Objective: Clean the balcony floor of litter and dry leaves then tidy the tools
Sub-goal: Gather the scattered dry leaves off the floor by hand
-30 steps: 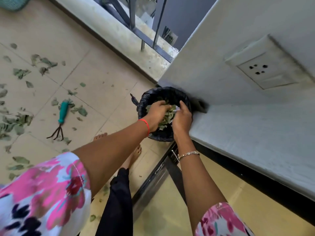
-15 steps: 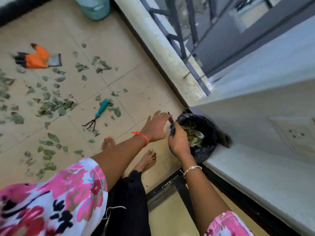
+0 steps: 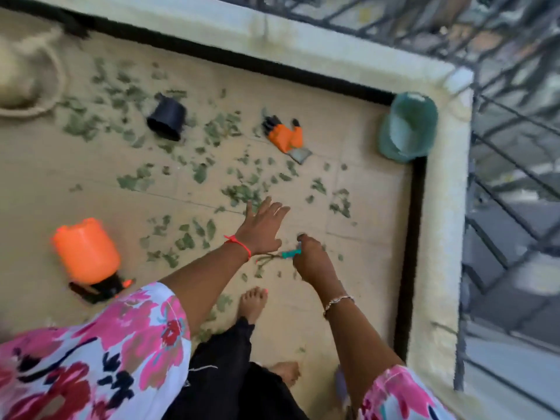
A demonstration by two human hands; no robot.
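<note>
Dry green leaves [image 3: 188, 177] lie scattered over the beige balcony floor [image 3: 60, 192]. My left hand [image 3: 262, 228] reaches out over them with its fingers spread, holding nothing. My right hand [image 3: 309, 256] hangs beside it with curled fingers and covers the end of the teal handle of the small hand rake [image 3: 281, 255]. Motion blur hides whether those fingers hold the handle. The rake's tines point toward my left wrist. An orange and black work glove [image 3: 285, 136] lies on the floor further ahead.
A small black pot [image 3: 167, 119] lies tipped among the leaves. An orange spray bottle [image 3: 86, 251] lies at the left. A teal bucket [image 3: 407, 128] sits in the corner by the ledge [image 3: 439, 207] and railing. My bare feet [image 3: 253, 303] stand below the hands.
I have turned away from the black bin bag, which has left the view. Both hands left its rim and now hang over the leaf-strewn floor, the left hand spread wide.
</note>
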